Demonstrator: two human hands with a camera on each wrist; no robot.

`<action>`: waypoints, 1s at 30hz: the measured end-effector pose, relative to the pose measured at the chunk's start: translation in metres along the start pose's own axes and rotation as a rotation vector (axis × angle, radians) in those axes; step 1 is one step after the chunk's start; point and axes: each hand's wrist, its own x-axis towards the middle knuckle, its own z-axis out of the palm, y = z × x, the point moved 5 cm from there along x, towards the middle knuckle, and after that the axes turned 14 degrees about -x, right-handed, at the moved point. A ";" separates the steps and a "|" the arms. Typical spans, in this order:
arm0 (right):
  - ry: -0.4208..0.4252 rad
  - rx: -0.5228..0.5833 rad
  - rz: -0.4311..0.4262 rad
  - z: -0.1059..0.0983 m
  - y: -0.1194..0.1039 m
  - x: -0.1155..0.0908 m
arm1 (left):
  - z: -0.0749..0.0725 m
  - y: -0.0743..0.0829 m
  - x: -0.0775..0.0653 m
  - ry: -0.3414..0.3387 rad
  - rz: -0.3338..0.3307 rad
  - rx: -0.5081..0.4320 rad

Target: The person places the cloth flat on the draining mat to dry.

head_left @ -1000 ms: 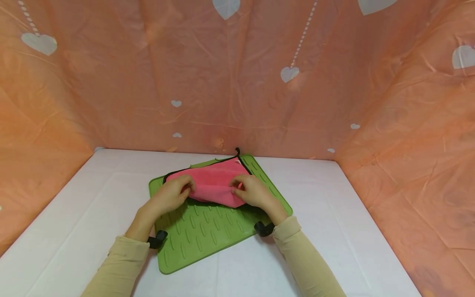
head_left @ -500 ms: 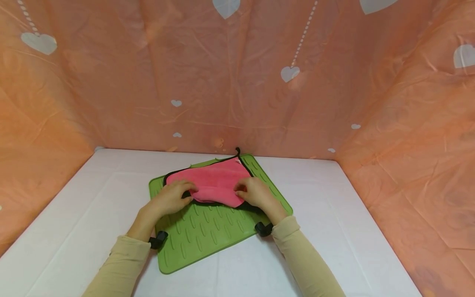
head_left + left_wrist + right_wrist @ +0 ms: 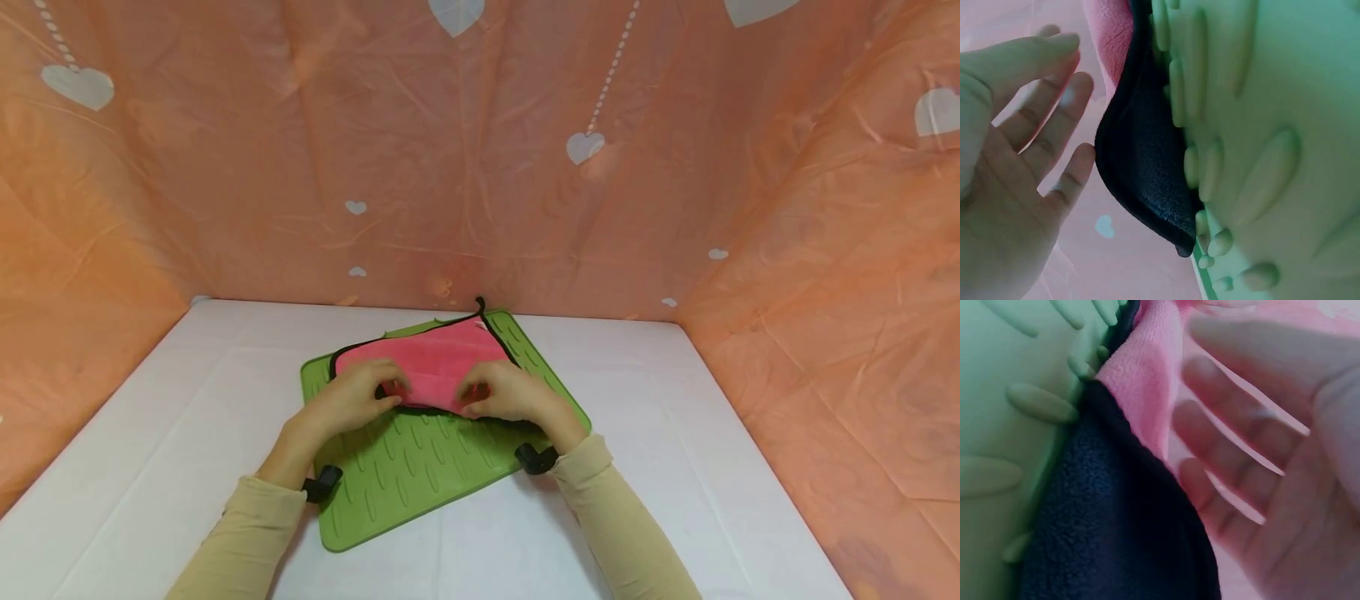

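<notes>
A pink fleecy cloth [image 3: 427,350] with black edging and a dark reverse side lies partly folded on a green ribbed mat [image 3: 405,483]. My left hand [image 3: 352,396] rests at the left part of its near fold, thumb and fingers loosely bent and apart. In the left wrist view the fingertips [image 3: 1079,87] are beside the cloth's dark corner [image 3: 1147,162], with nothing between them. My right hand [image 3: 510,392] is at the right part of the fold. Its relaxed fingers [image 3: 1229,437] lie along the pink edge in the right wrist view, thumb apart from them.
The mat lies askew on a white-covered table [image 3: 675,467]. A black hanging loop [image 3: 481,305] sticks up from the cloth's far corner. Orange curtains with hearts [image 3: 510,208] stand behind and at both sides. Black wrist straps [image 3: 536,458] are on both wrists.
Both hands have shifted inward along the near fold, the right one leftward and lower. The raised pink fold has flattened, and the left fingers have let go of it.
</notes>
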 end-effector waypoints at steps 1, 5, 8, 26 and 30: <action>-0.038 0.015 -0.017 0.003 0.000 0.000 | 0.001 -0.001 0.000 -0.016 -0.008 0.000; -0.114 0.054 -0.036 0.011 0.002 0.000 | 0.006 -0.007 -0.002 -0.056 -0.076 0.012; -0.113 0.053 -0.023 0.014 0.005 0.000 | 0.008 -0.011 -0.003 -0.070 -0.123 0.007; -0.043 0.044 0.011 0.016 0.024 0.002 | 0.007 -0.023 -0.002 0.002 -0.184 0.022; -0.036 0.067 0.012 0.016 0.025 0.001 | 0.008 -0.024 -0.002 0.016 -0.176 0.038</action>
